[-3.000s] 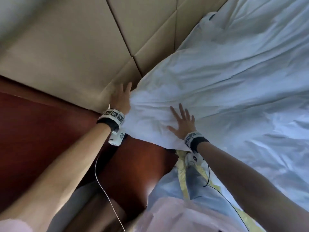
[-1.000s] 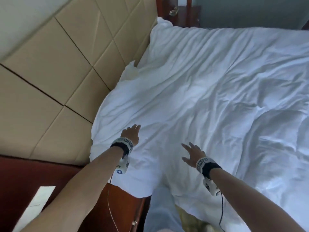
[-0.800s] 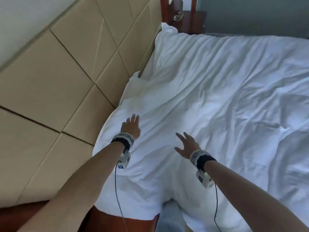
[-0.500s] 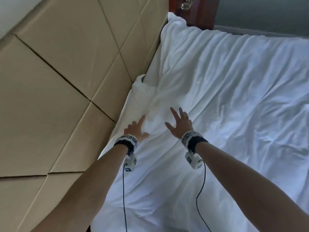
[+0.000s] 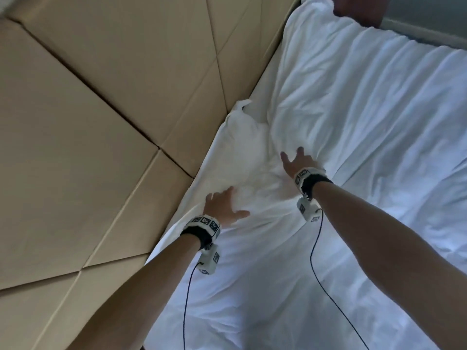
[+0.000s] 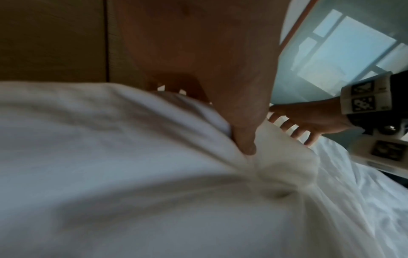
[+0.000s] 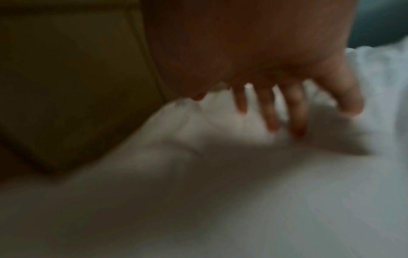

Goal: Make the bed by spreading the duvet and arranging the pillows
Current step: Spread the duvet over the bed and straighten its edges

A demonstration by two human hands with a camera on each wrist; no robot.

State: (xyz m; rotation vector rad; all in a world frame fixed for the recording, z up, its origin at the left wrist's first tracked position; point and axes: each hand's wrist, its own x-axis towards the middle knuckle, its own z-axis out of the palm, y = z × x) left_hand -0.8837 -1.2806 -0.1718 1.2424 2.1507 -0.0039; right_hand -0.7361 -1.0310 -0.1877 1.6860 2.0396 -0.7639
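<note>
From my remote seat, the head view shows a wrinkled white fabric duvet (image 5: 353, 147) lying spread across the bed, its near edge running along the tan padded panel headboard (image 5: 101, 122) on the left. My left hand (image 5: 222, 207) lies flat on the cloth close to that edge, fingers (image 5: 214, 198) straight and spread, thumb out to the right – it holds nothing, only presses down. In the left wrist view the thumb digs into a gathered fold of the white cloth, and the other fingers are mostly hidden behind the palm. My right hand (image 5: 298, 164) rests further up the bed, beside a bunched white corner of bedding (image 5: 242, 114) that pokes up against the headboard; I cannot tell whether that corner is a pillow or part of the duvet. Its fingers (image 7: 271, 111) are extended and splayed in the right wrist view, tips touching the fabric, nothing gripped – though that picture is blurred. The two hands are near each other but apart, with rumpled creases between them. Both wrists carry black bands with white marker-printed cuffs (image 5: 203, 223), a small white camera block (image 5: 209, 261) under each, and thin black cables (image 5: 187, 299) trailing back over the duvet. A dark red-brown wooden piece of furniture (image 5: 358, 8) shows at the far top corner of the bed.
</note>
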